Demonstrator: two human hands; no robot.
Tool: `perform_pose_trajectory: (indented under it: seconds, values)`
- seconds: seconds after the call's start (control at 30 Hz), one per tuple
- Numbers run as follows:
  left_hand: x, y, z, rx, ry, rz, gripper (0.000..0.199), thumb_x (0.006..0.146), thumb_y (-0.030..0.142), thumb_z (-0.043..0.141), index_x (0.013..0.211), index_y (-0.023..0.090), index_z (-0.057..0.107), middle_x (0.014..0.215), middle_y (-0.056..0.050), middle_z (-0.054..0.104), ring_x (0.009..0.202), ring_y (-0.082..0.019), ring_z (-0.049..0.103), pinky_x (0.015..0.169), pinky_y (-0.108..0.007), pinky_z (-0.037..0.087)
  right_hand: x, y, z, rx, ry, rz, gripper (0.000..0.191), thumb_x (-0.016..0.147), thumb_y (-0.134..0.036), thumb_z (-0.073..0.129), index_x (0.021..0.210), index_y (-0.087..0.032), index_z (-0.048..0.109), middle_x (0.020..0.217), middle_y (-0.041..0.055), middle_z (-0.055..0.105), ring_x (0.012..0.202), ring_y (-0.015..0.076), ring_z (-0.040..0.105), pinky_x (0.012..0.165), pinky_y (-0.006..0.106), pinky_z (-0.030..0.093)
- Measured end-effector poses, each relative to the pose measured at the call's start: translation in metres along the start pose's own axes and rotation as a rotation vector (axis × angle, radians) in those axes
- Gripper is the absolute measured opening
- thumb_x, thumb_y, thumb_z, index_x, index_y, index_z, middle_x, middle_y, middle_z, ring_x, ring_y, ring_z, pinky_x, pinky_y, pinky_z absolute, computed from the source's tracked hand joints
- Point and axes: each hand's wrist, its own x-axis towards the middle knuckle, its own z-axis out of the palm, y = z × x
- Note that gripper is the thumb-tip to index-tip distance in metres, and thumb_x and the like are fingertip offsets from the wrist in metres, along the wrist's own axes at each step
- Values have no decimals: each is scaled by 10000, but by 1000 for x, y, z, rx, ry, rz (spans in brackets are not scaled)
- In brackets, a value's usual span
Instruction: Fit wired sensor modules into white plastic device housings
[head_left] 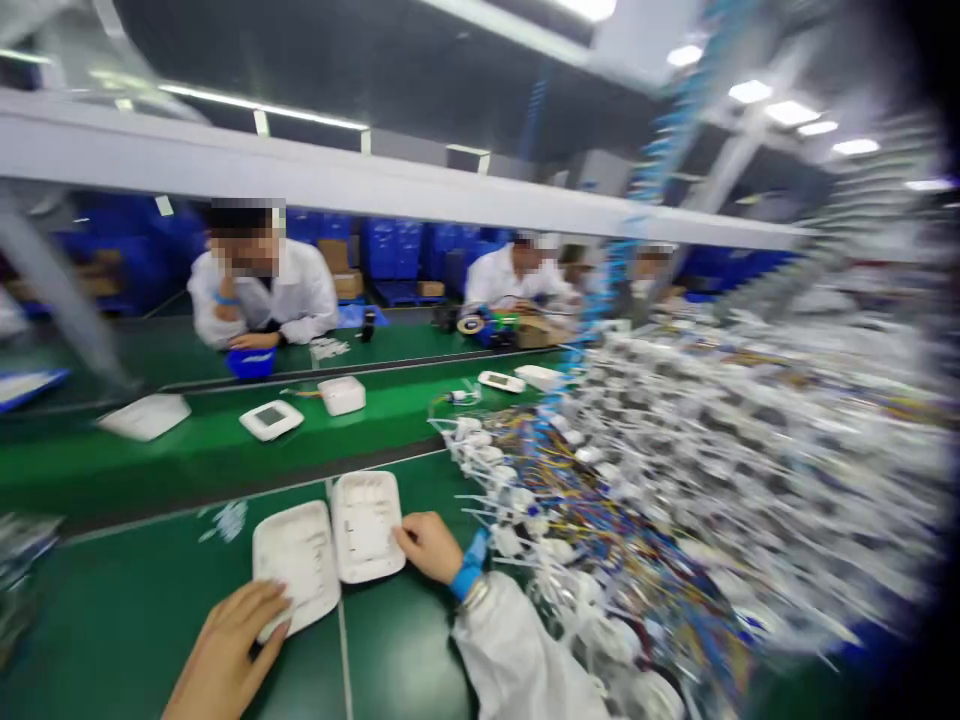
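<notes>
Two shallow white plastic housing shells lie side by side on the green bench, their ribbed insides facing up. My left hand grips the lower left corner of the left shell, fingers over its rim and thumb at the lower edge. At the right edge of the other shell, my right hand has its fingers curled in a pinch on the rim. A blue wrist strap is on my right wrist, below it a white sleeve.
A large heap of white parts with coloured wires fills the right side. Beyond the bench, a green conveyor belt carries a white device with a screen and a white box. Co-workers in white coats sit across.
</notes>
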Motion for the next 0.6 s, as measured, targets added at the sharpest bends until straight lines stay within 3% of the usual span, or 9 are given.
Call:
perform_pose_trajectory:
  seconds: [0.07, 0.2, 0.33, 0.47, 0.53, 0.6]
  values:
    - [-1, 16, -14, -16, -43, -88, 188, 813, 310, 533, 921, 251, 674, 986, -40, 669, 959, -209, 607, 800, -331, 520, -2, -1, -4, -15, -115, -28, 346, 814, -309, 365, 478, -247, 413, 519, 52, 504, 505, 179, 449, 537, 320, 300]
    - [-2, 32, -37, -94, -82, -268, 159, 794, 175, 543, 906, 213, 649, 1006, -56, 647, 1018, -205, 557, 859, -375, 470, 4, 6, -1, -35, -304, -103, 367, 822, -421, 334, 503, -277, 443, 527, 85, 533, 491, 210, 465, 519, 339, 310]
    - [-22, 29, -52, -179, -110, -344, 151, 782, 161, 571, 905, 216, 638, 1019, -38, 642, 1045, -193, 534, 896, -365, 429, 5, 8, 14, -128, -376, -86, 455, 807, -553, 304, 504, -239, 434, 517, 58, 522, 489, 194, 478, 515, 309, 327]
    - [-34, 26, -65, -225, -111, -342, 163, 755, 156, 605, 905, 210, 637, 1020, -36, 646, 1032, -181, 551, 906, -346, 424, -1, -7, 28, -112, -392, -87, 508, 796, -623, 267, 498, -241, 420, 514, 57, 518, 484, 195, 480, 500, 305, 342]
    - [-31, 23, -78, -229, -98, -327, 140, 777, 190, 581, 903, 196, 642, 986, -24, 656, 998, -159, 573, 893, -315, 434, -4, -14, 33, -106, -382, -78, 522, 788, -644, 254, 490, -244, 405, 510, 58, 514, 480, 200, 480, 493, 307, 356]
    - [-28, 14, -100, -150, -54, -376, 222, 854, 236, 443, 919, 159, 642, 971, 0, 652, 986, -138, 577, 892, -294, 421, -5, -16, 34, -98, -392, -67, 524, 771, -665, 267, 484, -249, 404, 506, 57, 510, 475, 202, 480, 488, 307, 377]
